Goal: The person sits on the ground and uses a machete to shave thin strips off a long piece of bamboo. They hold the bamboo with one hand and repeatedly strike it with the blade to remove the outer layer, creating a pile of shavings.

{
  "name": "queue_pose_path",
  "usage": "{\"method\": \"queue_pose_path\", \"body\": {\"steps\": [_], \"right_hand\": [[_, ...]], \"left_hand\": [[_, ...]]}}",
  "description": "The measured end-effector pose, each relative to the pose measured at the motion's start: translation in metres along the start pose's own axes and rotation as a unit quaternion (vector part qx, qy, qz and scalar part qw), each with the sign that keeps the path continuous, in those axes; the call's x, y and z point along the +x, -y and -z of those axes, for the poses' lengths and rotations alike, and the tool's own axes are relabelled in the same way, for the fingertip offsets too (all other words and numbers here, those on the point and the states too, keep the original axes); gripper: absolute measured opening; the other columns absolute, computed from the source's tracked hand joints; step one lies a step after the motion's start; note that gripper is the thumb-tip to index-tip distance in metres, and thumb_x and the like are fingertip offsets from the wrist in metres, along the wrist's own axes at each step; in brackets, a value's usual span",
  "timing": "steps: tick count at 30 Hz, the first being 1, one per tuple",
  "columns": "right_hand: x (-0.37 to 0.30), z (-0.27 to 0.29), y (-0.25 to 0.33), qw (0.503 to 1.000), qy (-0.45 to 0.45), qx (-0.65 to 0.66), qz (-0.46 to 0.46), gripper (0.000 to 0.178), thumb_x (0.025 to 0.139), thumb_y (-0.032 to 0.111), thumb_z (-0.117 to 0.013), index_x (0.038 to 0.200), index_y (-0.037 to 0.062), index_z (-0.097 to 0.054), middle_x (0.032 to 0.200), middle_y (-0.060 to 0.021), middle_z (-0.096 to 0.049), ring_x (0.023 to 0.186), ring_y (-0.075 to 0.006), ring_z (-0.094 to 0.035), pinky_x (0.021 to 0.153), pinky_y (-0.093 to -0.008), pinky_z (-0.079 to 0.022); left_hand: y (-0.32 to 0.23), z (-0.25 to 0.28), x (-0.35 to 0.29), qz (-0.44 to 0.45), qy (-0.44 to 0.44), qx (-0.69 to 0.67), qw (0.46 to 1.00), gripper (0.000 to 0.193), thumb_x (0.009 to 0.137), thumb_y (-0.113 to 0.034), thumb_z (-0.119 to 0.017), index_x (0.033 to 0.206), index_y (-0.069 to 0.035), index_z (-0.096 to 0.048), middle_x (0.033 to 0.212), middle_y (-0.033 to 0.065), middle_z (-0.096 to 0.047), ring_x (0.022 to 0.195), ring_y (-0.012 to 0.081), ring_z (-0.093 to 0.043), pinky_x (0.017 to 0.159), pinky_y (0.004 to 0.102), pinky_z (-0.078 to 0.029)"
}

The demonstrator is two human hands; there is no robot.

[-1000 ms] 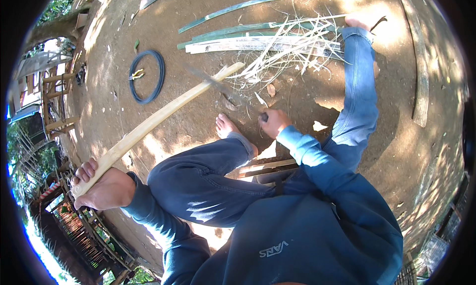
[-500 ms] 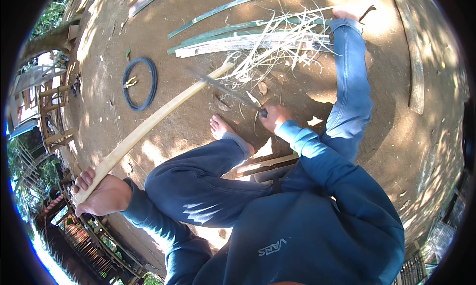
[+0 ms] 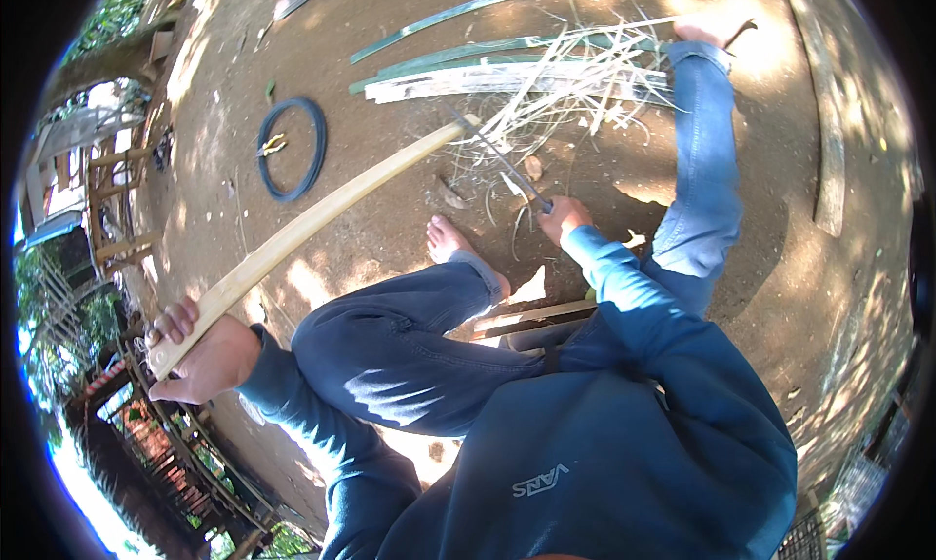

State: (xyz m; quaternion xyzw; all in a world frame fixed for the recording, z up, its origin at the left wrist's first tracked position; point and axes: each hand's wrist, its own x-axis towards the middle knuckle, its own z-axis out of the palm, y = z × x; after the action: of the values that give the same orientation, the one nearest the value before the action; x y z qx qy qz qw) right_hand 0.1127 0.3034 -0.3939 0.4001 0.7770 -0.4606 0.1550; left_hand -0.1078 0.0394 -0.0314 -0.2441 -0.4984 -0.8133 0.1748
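Observation:
A long pale bamboo strip (image 3: 322,217) slants away from me, from the lower left up to the shavings. My left hand (image 3: 219,360) is closed around its near end, beside my bent left knee. In my right hand (image 3: 563,219) is the dark handle of a long, thin-bladed knife (image 3: 509,162). The blade crosses the strip at its far end; whether it touches the wood I cannot tell. Just beyond lies a tangled heap of pale bamboo shavings (image 3: 570,68), next to my outstretched right leg.
Green bamboo strips (image 3: 468,12) and a whitish split length (image 3: 419,87) lie on the dirt ground ahead. A coil of dark tubing (image 3: 320,151) rests left of the strip. A long wooden pole (image 3: 829,160) lies far right. Wooden racks (image 3: 122,199) stand at the left.
The knife blade has slid along the bamboo strip toward its far end and turned more steeply. My left hand still grips the near end. The whole view has shifted slightly.

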Motion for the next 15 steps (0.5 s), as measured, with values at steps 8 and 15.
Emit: {"method": "queue_pose_path", "body": {"steps": [8,15], "right_hand": [[-0.102,0.035,0.121,0.949,0.101,0.048,0.294,0.021,0.079,0.023,-0.065,0.092,0.0071,-0.062,0.074,-0.0153,-0.066,0.068,-0.0348,-0.065,0.063,-0.0449,-0.051],[-0.09,0.032,0.127,0.96,0.074,0.084,0.258,0.019,0.079,0.024,-0.066,0.083,0.0064,-0.061,0.065,-0.0169,-0.062,0.063,-0.0356,-0.063,0.06,-0.0459,-0.05]], "left_hand": [[-0.008,-0.021,-0.019,0.016,0.004,0.024,1.0,0.063,0.084,-0.072,-0.043,0.069,-0.011,-0.043,0.057,-0.0029,-0.031,0.05,0.0099,-0.031,0.052,0.0252,-0.028],[-0.014,-0.015,-0.025,0.032,0.015,0.015,0.999,0.06,0.088,-0.07,-0.038,0.067,-0.014,-0.04,0.056,-0.003,-0.03,0.051,0.0099,-0.031,0.053,0.0253,-0.028]]}}
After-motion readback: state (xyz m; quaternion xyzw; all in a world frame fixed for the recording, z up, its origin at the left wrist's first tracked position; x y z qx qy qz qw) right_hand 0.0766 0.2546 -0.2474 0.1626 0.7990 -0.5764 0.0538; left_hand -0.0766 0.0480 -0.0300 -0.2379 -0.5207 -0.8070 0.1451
